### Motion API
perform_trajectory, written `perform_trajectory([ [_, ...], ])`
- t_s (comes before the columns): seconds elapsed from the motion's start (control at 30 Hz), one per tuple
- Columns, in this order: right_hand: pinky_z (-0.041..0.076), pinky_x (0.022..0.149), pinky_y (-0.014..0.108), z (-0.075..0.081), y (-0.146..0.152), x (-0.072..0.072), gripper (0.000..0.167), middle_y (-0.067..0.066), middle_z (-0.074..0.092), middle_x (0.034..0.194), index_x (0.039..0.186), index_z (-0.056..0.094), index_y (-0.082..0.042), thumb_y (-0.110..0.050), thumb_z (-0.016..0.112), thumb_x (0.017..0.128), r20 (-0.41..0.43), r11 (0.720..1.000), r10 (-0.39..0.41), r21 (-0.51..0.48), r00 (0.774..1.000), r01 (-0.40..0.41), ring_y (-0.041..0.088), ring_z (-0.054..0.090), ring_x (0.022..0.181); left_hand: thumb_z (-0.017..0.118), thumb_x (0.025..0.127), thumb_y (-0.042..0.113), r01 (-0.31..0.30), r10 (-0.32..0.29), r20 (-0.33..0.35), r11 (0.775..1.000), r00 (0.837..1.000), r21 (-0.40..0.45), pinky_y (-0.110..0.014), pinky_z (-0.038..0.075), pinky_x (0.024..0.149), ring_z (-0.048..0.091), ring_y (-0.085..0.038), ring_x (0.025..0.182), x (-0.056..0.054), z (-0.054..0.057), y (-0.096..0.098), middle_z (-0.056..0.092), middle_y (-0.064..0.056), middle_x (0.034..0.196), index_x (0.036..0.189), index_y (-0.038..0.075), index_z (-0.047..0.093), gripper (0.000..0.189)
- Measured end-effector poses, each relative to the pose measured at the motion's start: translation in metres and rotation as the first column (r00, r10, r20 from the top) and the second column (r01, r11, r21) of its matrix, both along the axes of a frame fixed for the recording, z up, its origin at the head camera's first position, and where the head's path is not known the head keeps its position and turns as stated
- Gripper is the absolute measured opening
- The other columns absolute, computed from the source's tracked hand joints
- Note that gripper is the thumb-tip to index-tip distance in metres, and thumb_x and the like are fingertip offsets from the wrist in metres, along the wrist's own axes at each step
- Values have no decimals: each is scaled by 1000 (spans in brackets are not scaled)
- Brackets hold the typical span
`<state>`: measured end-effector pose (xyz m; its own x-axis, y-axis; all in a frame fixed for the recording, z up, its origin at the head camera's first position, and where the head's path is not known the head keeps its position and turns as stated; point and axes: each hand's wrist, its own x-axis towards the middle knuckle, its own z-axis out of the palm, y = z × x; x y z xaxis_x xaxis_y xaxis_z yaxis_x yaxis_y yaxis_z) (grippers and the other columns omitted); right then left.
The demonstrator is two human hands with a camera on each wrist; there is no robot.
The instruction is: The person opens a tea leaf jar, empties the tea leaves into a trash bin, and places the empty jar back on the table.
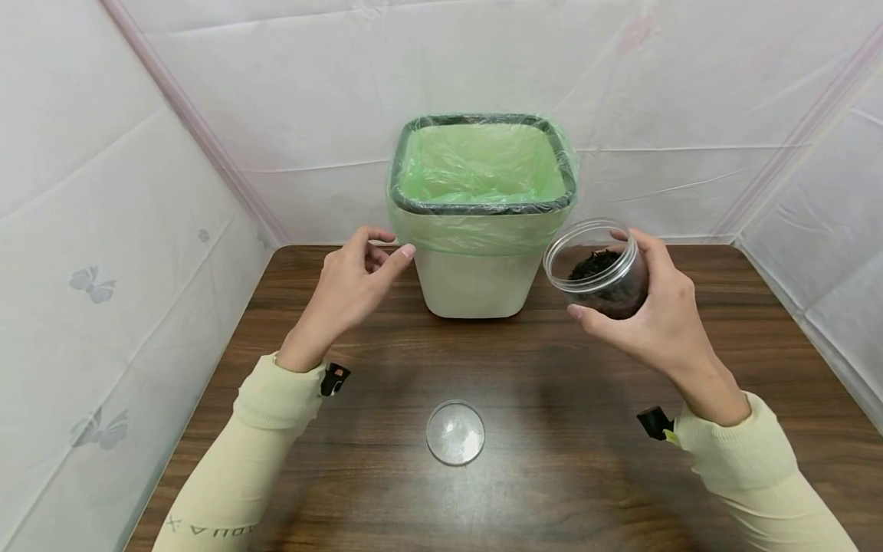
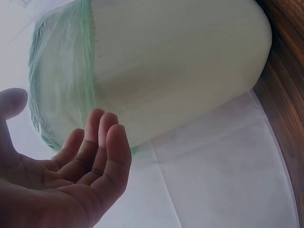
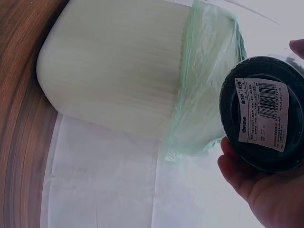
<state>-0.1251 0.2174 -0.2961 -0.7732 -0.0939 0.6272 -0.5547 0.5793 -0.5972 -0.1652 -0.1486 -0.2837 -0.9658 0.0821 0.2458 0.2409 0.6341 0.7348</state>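
Observation:
My right hand (image 1: 665,314) grips a clear plastic jar (image 1: 600,268) by its side, the open mouth tilted toward the trash can. Dark, shredded leaf-like stuff (image 1: 595,265) lies inside, resembling loose tea. In the right wrist view the jar's base shows a barcode label (image 3: 262,114). The pale trash can (image 1: 479,280), lined with a green plastic bag (image 1: 483,230) under a dark rim ring, stands between the hands. Beside its left side, my left hand (image 1: 352,280) hovers with loosely bent fingers and nothing in them. A round clear lid (image 1: 455,432) lies on the table in front.
The wooden table (image 1: 386,360) carries the can near its back edge. White patterned sheeting (image 1: 310,84) hangs as walls behind and on both sides. Small black devices sit at the left cuff (image 1: 334,379) and right cuff (image 1: 654,422).

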Motion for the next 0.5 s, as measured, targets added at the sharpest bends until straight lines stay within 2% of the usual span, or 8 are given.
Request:
perform_trajectory([
  [0.37,39,82,17,2,1,-1,95,5,68,108,143,51,-12,-9,94,58,-7,1000,-12,1,1000,12,1,57,88,57,95,61,-19,19,6,1000,1000,3,-41,50,83,64,-20,94,-5,2,-2,69,-7,100,132,12,57,61],
  [0.5,38,84,17,3,0,-2,95,6,68,112,143,49,-10,-9,94,59,-1,1000,-14,-1,1000,14,0,57,93,56,95,60,-20,20,9,1000,1000,6,-40,49,83,63,-21,93,-7,3,-3,69,-7,101,133,11,57,62],
])
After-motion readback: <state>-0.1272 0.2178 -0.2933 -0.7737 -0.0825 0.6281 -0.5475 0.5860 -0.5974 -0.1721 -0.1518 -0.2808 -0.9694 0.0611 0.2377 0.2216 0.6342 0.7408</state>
